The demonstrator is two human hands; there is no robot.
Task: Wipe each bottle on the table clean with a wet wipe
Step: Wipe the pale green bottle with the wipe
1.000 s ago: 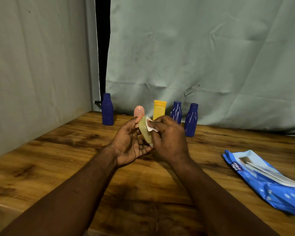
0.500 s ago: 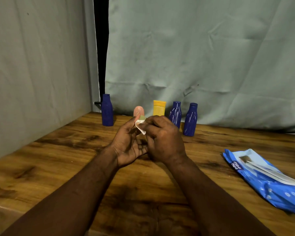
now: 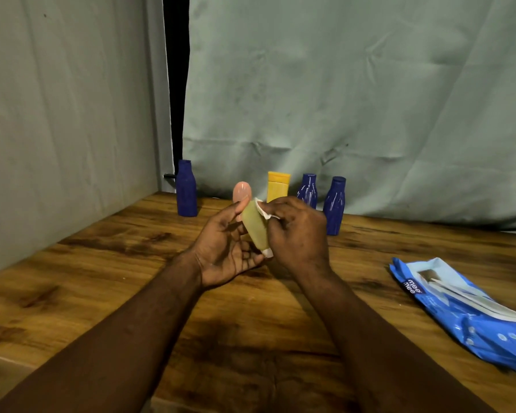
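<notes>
My left hand (image 3: pixel 225 248) holds a small pale green bottle (image 3: pixel 255 228) above the table, thumb at its upper end and fingers under its lower end. My right hand (image 3: pixel 295 234) pinches a white wet wipe (image 3: pixel 264 211) against the bottle's right side; only scraps of the wipe show. Behind the hands, along the back of the wooden table (image 3: pixel 102 263), stand a pink bottle (image 3: pixel 242 190), a yellow bottle (image 3: pixel 277 186) and three dark blue bottles (image 3: pixel 186 189) (image 3: pixel 307 190) (image 3: pixel 334 205).
A blue wet-wipe pack (image 3: pixel 462 308) lies flat at the right, near the table's edge. Grey-green cloth hangs behind the table and along its left side, with a dark gap between the two sheets.
My right hand slid the wipe up to the bottle's top and hid the bottle, then drew back down its right side. The green bottle shows again between my hands.
</notes>
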